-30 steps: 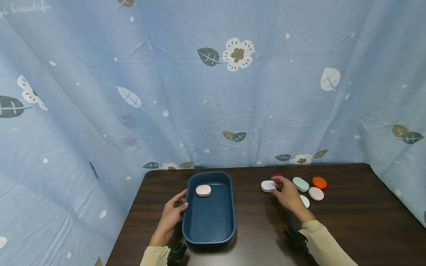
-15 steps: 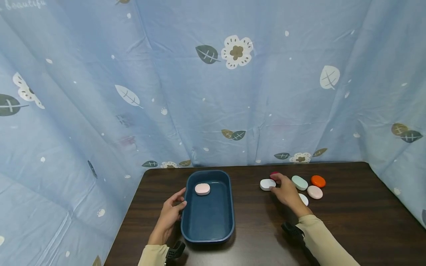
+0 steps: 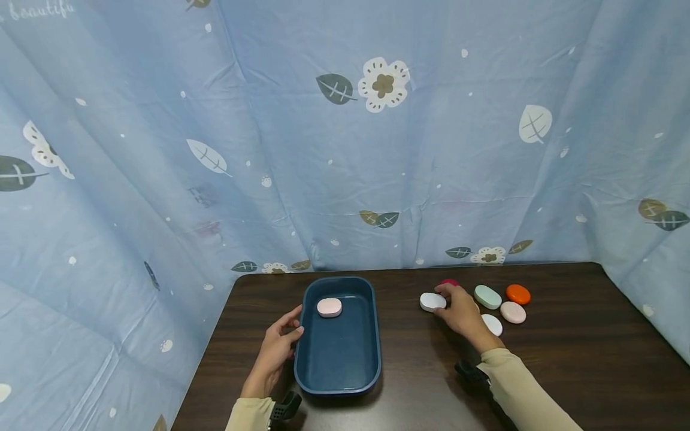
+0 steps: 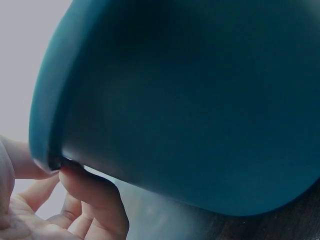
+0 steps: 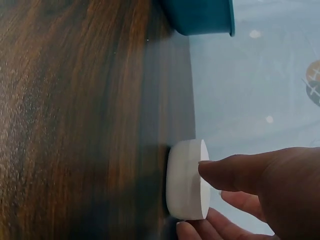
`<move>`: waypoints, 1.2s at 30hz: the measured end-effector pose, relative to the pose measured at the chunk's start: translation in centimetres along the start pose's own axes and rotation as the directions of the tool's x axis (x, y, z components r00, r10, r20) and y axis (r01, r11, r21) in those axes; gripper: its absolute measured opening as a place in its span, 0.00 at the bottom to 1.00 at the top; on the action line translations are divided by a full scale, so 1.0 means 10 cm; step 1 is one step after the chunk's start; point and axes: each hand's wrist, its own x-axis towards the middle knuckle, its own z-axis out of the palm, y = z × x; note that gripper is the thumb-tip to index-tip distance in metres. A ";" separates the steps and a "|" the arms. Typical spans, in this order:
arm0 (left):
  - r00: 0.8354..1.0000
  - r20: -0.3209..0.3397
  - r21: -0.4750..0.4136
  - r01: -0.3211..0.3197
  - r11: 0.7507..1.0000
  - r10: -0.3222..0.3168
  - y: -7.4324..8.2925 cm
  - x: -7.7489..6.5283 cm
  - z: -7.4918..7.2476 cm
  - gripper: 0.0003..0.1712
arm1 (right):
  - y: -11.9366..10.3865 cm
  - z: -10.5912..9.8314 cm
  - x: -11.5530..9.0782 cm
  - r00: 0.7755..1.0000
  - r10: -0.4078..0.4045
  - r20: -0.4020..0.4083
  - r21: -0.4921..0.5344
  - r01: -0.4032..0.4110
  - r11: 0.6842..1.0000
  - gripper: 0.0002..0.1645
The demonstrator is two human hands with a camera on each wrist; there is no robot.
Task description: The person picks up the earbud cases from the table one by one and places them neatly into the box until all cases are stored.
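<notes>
My left hand (image 3: 275, 349) grips the rim of a deep blue tray (image 3: 337, 359) on its left side. The left wrist view shows the fingers at the edge of the tray's wall (image 4: 190, 110). A pale pink oval bar of soap (image 3: 329, 307) lies inside, near the far left corner. To the right of the tray, my right hand (image 3: 463, 314) pinches a white oval bar of soap (image 3: 431, 301) at its right end. In the right wrist view, the thumb touches the white soap's (image 5: 185, 182) upper edge, and other fingertips are at its end.
Around the right hand lie a red piece (image 3: 449, 282), partly hidden, a mint-green bar (image 3: 487, 297), an orange piece (image 3: 518, 294), a pink piece (image 3: 513, 312) and another white piece (image 3: 492, 324). A blue curtain (image 3: 302, 149) hangs behind the dark wooden table (image 3: 587, 347).
My right hand and the white soap have shifted very slightly to the left. My left hand stays at the tray, and the pink soap inside has not moved.
</notes>
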 end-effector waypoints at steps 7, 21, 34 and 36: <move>1.000 -0.002 -0.007 0.001 1.000 -0.001 -0.01 -0.01 -0.02 0.29 | 0.02 0.08 0.06 0.999 -0.036 0.029 -0.032 0.037 0.999 0.30; 1.000 -0.002 -0.015 0.007 1.000 -0.007 0.00 -0.02 0.00 0.28 | -0.07 0.13 0.05 0.994 0.072 0.085 -0.080 -0.065 0.995 0.28; 1.000 0.003 -0.010 0.006 1.000 -0.006 0.01 -0.02 0.01 0.28 | -0.40 0.04 -0.02 0.999 -0.021 0.039 0.024 0.020 1.000 0.27; 1.000 0.004 -0.012 0.005 1.000 -0.005 0.01 -0.02 0.01 0.28 | -0.47 0.04 -0.01 0.999 -0.027 0.044 0.042 0.026 0.999 0.27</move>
